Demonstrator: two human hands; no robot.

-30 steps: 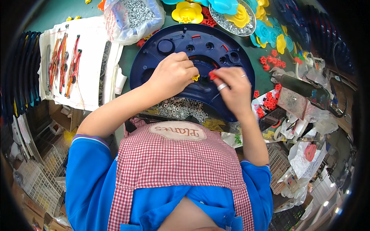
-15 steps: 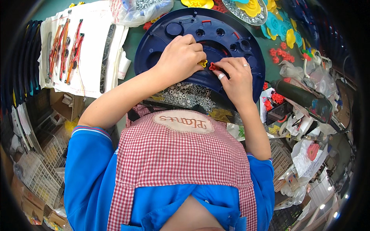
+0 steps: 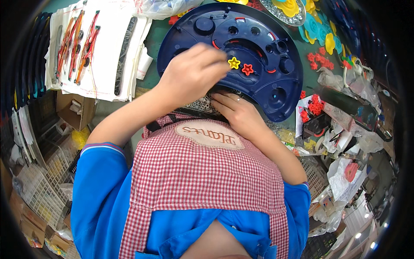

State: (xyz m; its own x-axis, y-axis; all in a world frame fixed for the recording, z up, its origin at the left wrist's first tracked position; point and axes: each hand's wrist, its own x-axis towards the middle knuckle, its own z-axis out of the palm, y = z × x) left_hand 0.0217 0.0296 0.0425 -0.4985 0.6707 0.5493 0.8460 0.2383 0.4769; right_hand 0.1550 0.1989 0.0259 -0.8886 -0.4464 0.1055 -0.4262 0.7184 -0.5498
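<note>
My hands are apart from each other. My left hand (image 3: 194, 71) is over the left part of a navy plastic panel (image 3: 278, 84), its fingers curled and bunched; it is blurred, so I cannot tell whether it pinches anything. My right hand (image 3: 239, 113) is lower, by the bench's near edge, with its fingers stretched into a heap of small silvery screws (image 3: 199, 105); I cannot tell whether they grip one.

The panel lies near the middle of the bench's near edge. It is smooth and broad, curved along its outer rim, and moulded with round wells, raised bosses and a deep arched recess; thin red curved strips (image 3: 271, 71) are set in it. Side by side in its middle sit a small yellow star (image 3: 234, 63) and a small red star (image 3: 247, 69), both hollow-looking and rounded at the points, the yellow one just beside my left fingertips.

Toward the bench's left edge, bundles of thin red and orange wires (image 3: 71, 47) lie on wrinkled white sheets (image 3: 105, 56). Farther from the near edge are a crinkled clear plastic bag (image 3: 166, 7) and a shiny metal bowl (image 3: 299, 20). Toward the right edge, glossy teal flower-shaped pieces (image 3: 314, 30) and a cluster of red pieces (image 3: 320, 60) lie on the green bench (image 3: 148, 47).
</note>
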